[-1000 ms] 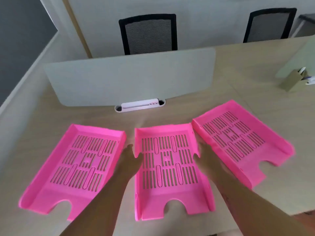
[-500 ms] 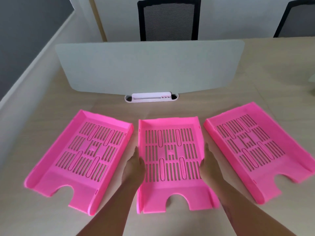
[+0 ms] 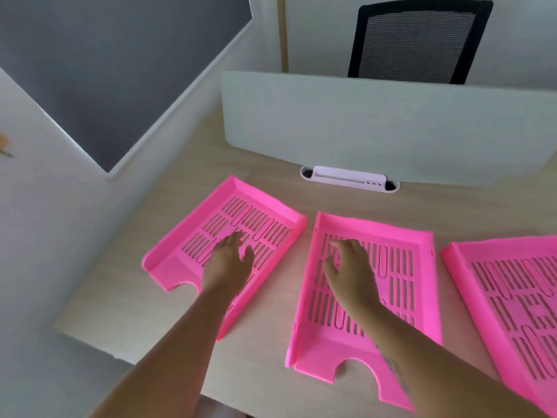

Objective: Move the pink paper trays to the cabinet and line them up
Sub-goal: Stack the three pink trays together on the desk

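Note:
Three pink slotted paper trays lie side by side on a light wooden desk point(image 3: 126, 303). The left tray point(image 3: 193, 236) is angled, and my left hand point(image 3: 229, 263) hovers over or rests on its slotted floor with fingers spread. My right hand point(image 3: 349, 273) is over the left half of the middle tray point(image 3: 401, 315), fingers apart; whether it touches is unclear. Neither hand grips anything. The right tray point(image 3: 512, 297) is cut off by the frame's right edge.
A pale divider screen point(image 3: 376, 125) stands along the desk's back, with a white cable-port strip point(image 3: 349, 179) at its foot. A black mesh chair point(image 3: 419, 37) is behind it. The desk's left edge meets a white wall with a dark grey panel point(image 3: 105, 64).
My view has swung to the left. Both hands left the sides of the middle tray and moved left: the left hand onto the left tray, the right hand onto the middle tray.

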A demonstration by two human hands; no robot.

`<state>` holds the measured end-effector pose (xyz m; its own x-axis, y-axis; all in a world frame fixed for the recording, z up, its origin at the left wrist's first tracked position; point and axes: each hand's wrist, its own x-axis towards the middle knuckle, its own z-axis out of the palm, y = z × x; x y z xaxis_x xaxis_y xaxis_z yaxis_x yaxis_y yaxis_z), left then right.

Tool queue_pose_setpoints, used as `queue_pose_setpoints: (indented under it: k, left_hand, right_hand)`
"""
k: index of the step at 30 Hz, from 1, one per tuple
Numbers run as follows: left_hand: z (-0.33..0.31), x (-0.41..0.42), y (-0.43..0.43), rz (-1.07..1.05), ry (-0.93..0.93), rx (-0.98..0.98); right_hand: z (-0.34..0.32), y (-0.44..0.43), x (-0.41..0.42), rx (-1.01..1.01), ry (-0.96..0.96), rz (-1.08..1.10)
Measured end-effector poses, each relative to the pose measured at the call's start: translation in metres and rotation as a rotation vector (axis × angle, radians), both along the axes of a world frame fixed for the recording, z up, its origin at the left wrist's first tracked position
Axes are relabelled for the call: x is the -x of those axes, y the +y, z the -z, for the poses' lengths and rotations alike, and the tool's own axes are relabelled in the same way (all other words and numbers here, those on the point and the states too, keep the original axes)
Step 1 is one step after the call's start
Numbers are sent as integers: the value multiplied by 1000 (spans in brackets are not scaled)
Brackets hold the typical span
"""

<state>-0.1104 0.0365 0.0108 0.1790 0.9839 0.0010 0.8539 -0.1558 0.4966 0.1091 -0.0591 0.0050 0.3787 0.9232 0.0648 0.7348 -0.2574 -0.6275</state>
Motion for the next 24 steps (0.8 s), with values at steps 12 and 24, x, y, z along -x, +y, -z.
queue_pose_setpoints:
  k: [12,24]
  left_hand:
    - [12,135,115,-29,328,174]
    - [15,177,138,-53,59,308]
  right_hand:
    - [14,68,138,260,587,339]
    - [16,79,155,310,514,492]
